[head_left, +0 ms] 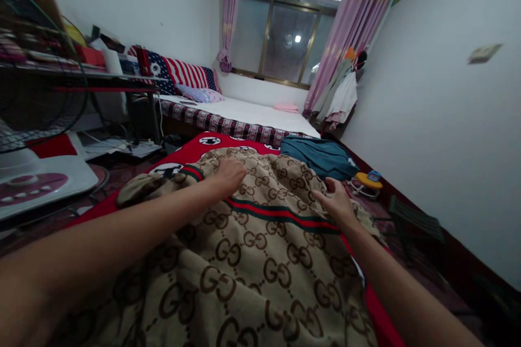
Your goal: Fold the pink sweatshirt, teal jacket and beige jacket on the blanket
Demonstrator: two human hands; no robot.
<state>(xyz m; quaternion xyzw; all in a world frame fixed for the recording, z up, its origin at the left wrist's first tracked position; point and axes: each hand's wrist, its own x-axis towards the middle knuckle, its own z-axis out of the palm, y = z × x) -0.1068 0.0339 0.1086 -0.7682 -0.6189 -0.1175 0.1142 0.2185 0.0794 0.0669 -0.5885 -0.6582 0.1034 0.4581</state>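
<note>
A large beige cloth [260, 260] with brown interlocking letters and a green-red-green stripe spreads in front of me, wrinkled and partly bunched at its far end. My left hand [231, 174] is closed on the cloth just beyond the stripe, its fingertips hidden from view. At the cloth's right side, my right hand [337, 201] is open, thumb and fingers apart, close to a raised fold. Under the cloth lies a red cover [191, 146] with black-and-white round prints.
A dark teal cloth [319, 154] lies beyond on the right. Behind it stands a bed [248, 114] with pillows. On the left are a cluttered desk [118, 82] and a fan [44, 65]. A green folding stool [415, 219] and a yellow-topped stool [368, 180] stand right.
</note>
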